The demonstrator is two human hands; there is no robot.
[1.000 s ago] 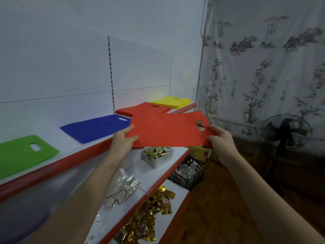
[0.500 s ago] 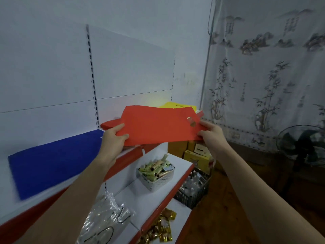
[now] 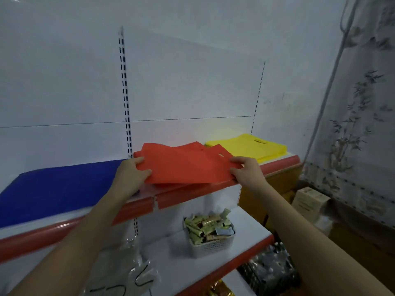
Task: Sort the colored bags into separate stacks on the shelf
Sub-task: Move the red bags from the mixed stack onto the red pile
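A flat red bag [image 3: 183, 165] with a handle cut-out lies slightly askew on top of the red stack on the top shelf [image 3: 192, 192]. My left hand [image 3: 131, 175] pinches its left edge, thumb on top. My right hand [image 3: 248, 173] holds its right edge near the cut-out. Left of the red stack lies the blue bag stack [image 3: 59, 186]. To the right sits the yellow bag stack [image 3: 250, 147].
The top shelf has a red front lip. On the shelf below stand a white basket [image 3: 210, 242] of wrapped sticks and clear plastic packets [image 3: 128, 272]. Cardboard boxes [image 3: 307, 199] and a patterned curtain [image 3: 359, 124] are at the right.
Both hands carried the red bag forward and down onto the red stack. The view swung right, so the green bag left the frame.
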